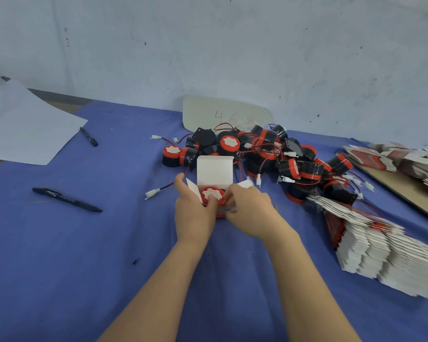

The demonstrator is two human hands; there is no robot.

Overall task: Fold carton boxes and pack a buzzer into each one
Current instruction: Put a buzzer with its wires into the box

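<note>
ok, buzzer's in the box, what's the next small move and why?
Probably fold the side flaps inward: the buzzer sits in the carton, the left hand and right hand grip it, and the lid stands open.

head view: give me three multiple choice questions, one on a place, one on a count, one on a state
1. On which side of the person does the fanned stack of flat cartons lie?
A. the left
B. the right
C. under the table

2. How many black pens lie on the blue cloth?
A. one
B. four
C. two

3. How is the lid flap of the carton box being packed?
A. standing up, open
B. tucked shut
C. torn off

Key:
1 B, the stack fans out beyond the right hand.
2 C, a far pen lies by the white paper sheet and another lies nearer the person.
3 A, the flap rises behind the buzzer inside, while the left hand grips the box.
</note>
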